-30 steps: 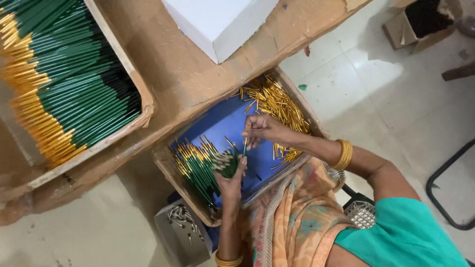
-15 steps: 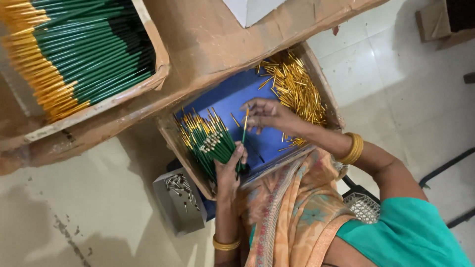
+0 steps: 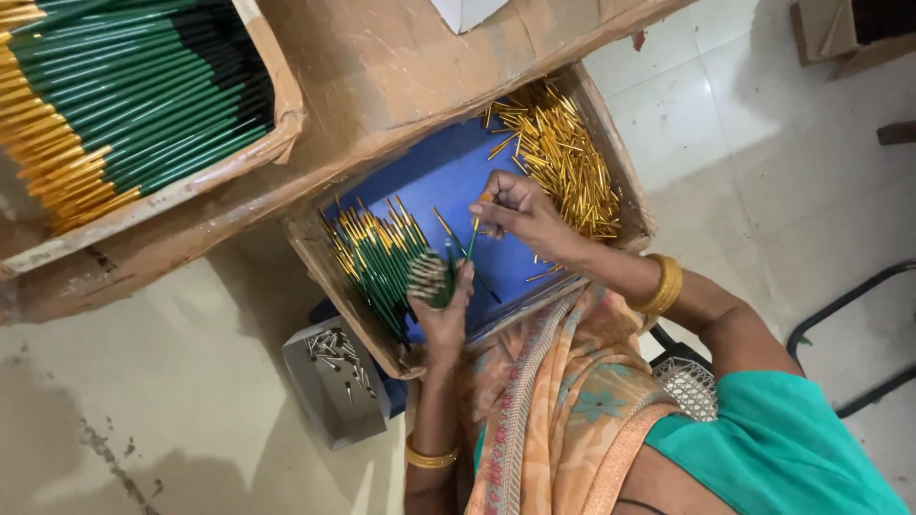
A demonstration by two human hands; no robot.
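Looking down, I see a single green stick (image 3: 471, 240) pinched between the fingertips of the right hand (image 3: 520, 215), standing almost upright over the blue floor of the tray (image 3: 448, 181), about mid-tray. The left hand (image 3: 441, 305) is closed around a bundle (image 3: 427, 277) of green sticks held end-on to me, just beside the stick's lower end, at the tray's near edge. Left of that bundle, a heap of green sticks with gold tips (image 3: 377, 253) lies fanned along the tray's left side. A pile of loose gold caps (image 3: 558, 157) fills the tray's far right corner, just beyond the right hand, with a few strays on the blue floor. The tray itself is a cardboard box. Below its near left corner sits a small grey box (image 3: 339, 381) of little metal pieces. Far left, well apart, a second cardboard tray (image 3: 277, 124) holds rows of green and gold sticks. Gold bangles (image 3: 663, 284) ring the right wrist
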